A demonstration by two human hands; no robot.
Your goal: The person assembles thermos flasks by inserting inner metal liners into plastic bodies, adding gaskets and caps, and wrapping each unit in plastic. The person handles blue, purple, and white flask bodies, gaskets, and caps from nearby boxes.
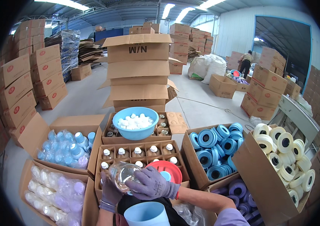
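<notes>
Just below the middle of the frame, both gloved hands hold 1 clear bottle [122,175] tipped on its side over a divided carton [109,147] of capped bottles. The left hand [109,191] cups it from underneath, fingers curled around the lower wall. The right hand [151,184] lies over the end toward the right of the frame, fingers wrapped and pressing; what sits under the palm is hidden.

The bottle looks see-through, smooth and rigid, probably glass or hard plastic, so it is likely slick against the knit gloves and could crack if knocked on its neighbours. Whether it is full cannot be told; it seems light enough for 1 hand. The safest hold looks like the round body, with a palm beneath it.

A red lid [166,169] rests on the carton just right of the hands. Above it, a blue bowl [135,132] of white caps [134,121] sits on a second carton. Boxes of blue rolls [214,148] and white rolls [286,152] fill the right side.
</notes>
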